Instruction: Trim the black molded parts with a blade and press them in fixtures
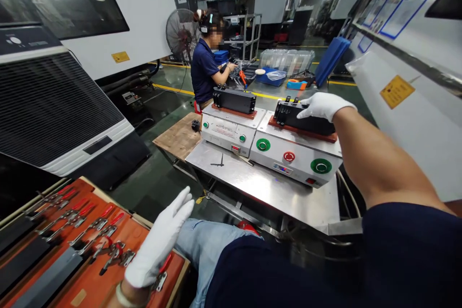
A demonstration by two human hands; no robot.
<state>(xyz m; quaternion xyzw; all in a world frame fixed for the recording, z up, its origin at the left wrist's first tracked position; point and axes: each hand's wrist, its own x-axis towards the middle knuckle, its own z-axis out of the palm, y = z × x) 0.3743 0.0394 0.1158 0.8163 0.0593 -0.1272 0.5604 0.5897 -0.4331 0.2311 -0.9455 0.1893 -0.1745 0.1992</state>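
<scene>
Black part (314,124), metal table (267,187) — green floor (144,197), fan (180,33)

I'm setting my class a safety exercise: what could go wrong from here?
The white-gloved right hand is at the black, box-shaped part on the red-brown slab base; if its hold is loose, the part might slip. The white-gloved left hand is near red-handled metal toggle clamps, which could perhaps snag its glove.
</scene>
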